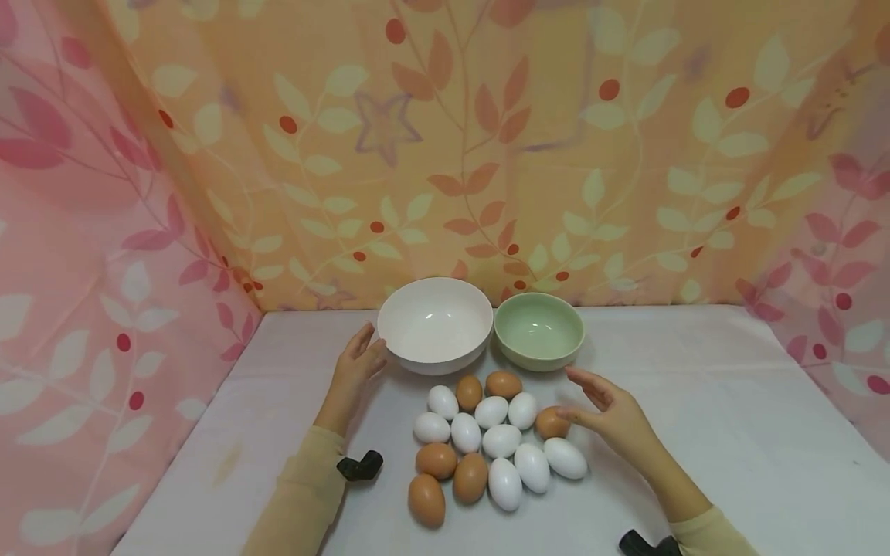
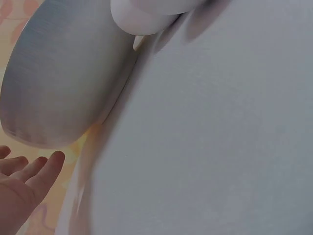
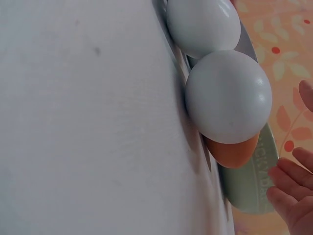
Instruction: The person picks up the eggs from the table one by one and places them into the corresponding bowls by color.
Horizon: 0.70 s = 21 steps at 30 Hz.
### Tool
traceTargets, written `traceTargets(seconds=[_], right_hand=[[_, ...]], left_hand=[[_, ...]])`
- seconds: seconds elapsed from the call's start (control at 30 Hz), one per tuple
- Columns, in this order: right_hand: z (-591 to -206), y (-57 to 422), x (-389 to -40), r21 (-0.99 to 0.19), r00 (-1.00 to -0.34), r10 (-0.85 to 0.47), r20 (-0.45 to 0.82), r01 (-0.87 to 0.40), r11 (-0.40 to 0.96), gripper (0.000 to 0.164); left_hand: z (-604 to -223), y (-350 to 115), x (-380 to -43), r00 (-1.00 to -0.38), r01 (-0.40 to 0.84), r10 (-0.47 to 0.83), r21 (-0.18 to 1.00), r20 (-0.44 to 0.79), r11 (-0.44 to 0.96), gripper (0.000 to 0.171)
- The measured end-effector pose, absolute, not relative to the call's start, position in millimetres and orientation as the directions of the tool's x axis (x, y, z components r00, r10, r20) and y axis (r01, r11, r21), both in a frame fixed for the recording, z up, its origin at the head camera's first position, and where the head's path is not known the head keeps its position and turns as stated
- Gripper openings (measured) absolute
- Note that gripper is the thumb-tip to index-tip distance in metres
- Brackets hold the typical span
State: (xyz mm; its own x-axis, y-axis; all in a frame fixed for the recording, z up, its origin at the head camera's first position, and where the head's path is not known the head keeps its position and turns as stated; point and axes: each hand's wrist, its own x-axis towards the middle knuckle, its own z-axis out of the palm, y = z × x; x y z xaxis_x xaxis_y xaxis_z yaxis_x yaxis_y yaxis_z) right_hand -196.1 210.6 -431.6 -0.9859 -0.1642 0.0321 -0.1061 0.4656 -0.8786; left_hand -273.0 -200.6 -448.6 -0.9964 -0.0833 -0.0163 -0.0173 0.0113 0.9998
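A large white bowl [image 1: 435,323] stands at the back of the table, with a smaller green bowl [image 1: 539,332] against its right side. My left hand [image 1: 355,376] is beside the white bowl's left side, fingers extended; in the left wrist view a small gap separates the fingertips from the bowl [image 2: 63,73]. My right hand [image 1: 615,417] reaches in from the right, fingers spread and holding nothing. Its thumb is close to a brown egg [image 1: 552,422]; whether they touch I cannot tell. Its fingertips are near the green bowl [image 3: 247,188]. White eggs [image 1: 501,442] and brown eggs [image 1: 436,461] lie grouped before the bowls.
A white cloth [image 1: 723,417] covers the table. Patterned fabric [image 1: 459,154] hangs behind it, and pink leaf-patterned fabric [image 1: 83,309] lines the left side. Black wrist devices [image 1: 361,466] show by both forearms.
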Motion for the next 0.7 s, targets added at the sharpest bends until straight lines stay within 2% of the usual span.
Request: traceTargets(seconds=[0.7], right_hand=[[-438.6,206.9,-198.8,-0.909,-0.979,-0.203,-0.02,-0.067,0.412,0.071]], left_hand=[[-455.7,-191.8,-270.3,-0.997,-0.017,-0.072,0.992,-0.026,-0.121,0.07]])
